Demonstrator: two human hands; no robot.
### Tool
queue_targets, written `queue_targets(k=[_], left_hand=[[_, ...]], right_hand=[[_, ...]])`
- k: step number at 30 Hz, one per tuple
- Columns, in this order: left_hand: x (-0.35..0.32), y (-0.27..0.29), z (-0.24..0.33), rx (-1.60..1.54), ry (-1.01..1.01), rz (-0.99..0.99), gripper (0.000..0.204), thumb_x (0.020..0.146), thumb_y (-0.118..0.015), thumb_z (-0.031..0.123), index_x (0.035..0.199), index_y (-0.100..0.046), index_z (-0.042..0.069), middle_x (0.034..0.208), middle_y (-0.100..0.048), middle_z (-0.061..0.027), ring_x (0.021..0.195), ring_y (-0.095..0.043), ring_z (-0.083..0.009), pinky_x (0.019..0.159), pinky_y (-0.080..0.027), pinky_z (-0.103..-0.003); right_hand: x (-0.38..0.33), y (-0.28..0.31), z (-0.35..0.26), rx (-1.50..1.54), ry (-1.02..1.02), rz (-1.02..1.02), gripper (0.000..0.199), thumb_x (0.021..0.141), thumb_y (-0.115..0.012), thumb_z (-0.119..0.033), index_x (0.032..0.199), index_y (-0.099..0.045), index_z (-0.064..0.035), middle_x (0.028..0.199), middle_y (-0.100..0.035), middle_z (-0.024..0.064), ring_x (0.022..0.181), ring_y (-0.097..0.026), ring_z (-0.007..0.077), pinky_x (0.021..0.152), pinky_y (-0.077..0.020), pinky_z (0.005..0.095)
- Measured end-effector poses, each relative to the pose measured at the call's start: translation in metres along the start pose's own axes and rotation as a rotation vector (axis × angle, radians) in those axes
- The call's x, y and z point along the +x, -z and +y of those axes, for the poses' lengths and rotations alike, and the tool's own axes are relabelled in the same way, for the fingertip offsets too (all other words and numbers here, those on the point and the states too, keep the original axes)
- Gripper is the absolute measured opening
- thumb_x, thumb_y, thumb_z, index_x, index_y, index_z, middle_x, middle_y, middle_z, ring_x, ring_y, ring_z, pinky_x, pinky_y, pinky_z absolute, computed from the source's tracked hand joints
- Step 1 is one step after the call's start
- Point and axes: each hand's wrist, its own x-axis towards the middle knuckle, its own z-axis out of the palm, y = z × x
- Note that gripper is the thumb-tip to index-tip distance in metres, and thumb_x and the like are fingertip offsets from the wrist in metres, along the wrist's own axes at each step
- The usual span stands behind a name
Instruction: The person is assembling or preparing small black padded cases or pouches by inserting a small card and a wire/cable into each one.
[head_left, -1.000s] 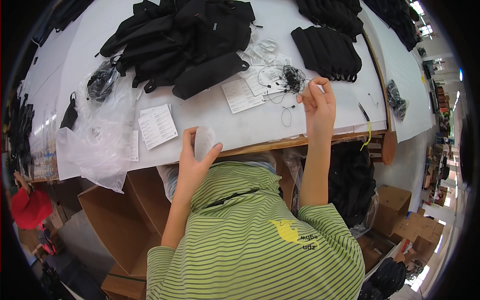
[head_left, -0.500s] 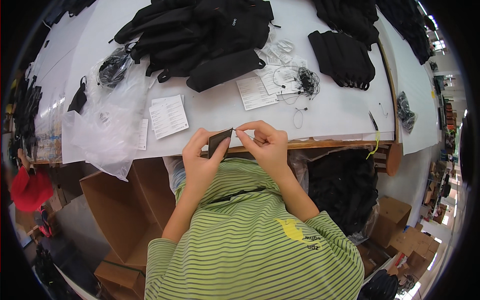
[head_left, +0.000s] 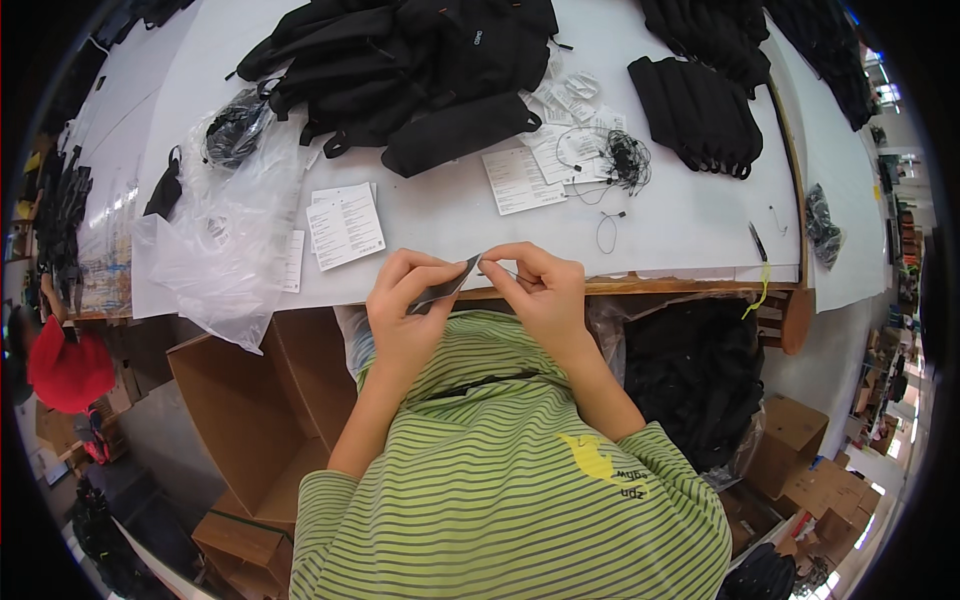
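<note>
My left hand [head_left: 408, 305] is closed around a dark flat card, apparently a hang tag [head_left: 440, 290], which is tilted with one corner toward the right. At that corner my right hand [head_left: 540, 295] pinches thumb and forefinger together, with its other fingers curled in. What seems to be a thin dark string is in this pinch, mostly hidden by the fingers. Both hands are just off the table's front edge. Beyond them lie white printed cards [head_left: 345, 228], a single looped string [head_left: 607, 232] and a tangle of black strings [head_left: 627, 163].
Black backpacks [head_left: 400, 75] cover the back of the white table [head_left: 430, 215]. To the left is a clear plastic bag [head_left: 215, 255]. Small scissors or snips with a yellow cord [head_left: 758, 243] lie at right, below stacked black pouches [head_left: 695, 115]. An open cardboard box [head_left: 245, 405] stands beneath the table's edge.
The card in my left hand has turned, showing less of its face. My right fingertips have come closer to its corner. The whole view has shifted slightly.
</note>
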Motion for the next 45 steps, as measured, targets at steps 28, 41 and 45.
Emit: queue_targets(k=[28, 41, 45], left_hand=[[0.022, -0.018, 0.009, -0.357, 0.184, -0.462, 0.007, 0.086, -0.06, 0.006, 0.084, -0.055, 0.003, 0.07, -0.054, 0.0016, 0.056, -0.044, -0.0047, 0.051, -0.034, -0.02], [0.248, -0.085, -0.085, 0.296, 0.067, 0.095, 0.041, 0.075, -0.075, 0.032, 0.099, -0.057, 0.004, 0.07, -0.06, -0.0081, 0.071, -0.061, -0.0258, 0.067, -0.048, -0.036], [0.246, -0.094, -0.092, 0.308, 0.083, 0.207, 0.038, 0.073, -0.077, 0.033, 0.092, -0.059, 0.005, 0.069, -0.062, -0.0078, 0.071, -0.064, -0.0282, 0.066, -0.049, -0.038]], right_hand=[[-0.001, 0.051, 0.023, 0.403, -0.23, -0.351, 0.012, 0.084, -0.068, -0.016, 0.086, -0.066, -0.0041, 0.057, -0.046, -0.0069, 0.052, -0.035, 0.0017, 0.048, -0.0253, 0.0205], [-0.013, 0.079, 0.018, 0.491, -0.358, -0.127, 0.012, 0.087, -0.066, -0.013, 0.089, -0.062, -0.0022, 0.059, -0.055, -0.0033, 0.046, -0.04, 0.0011, 0.042, -0.0317, 0.0176], [-0.017, 0.08, 0.02, 0.521, -0.378, -0.068, 0.011, 0.087, -0.065, -0.012, 0.09, -0.062, -0.002, 0.057, -0.053, -0.0035, 0.044, -0.038, 0.0009, 0.041, -0.0314, 0.018]])
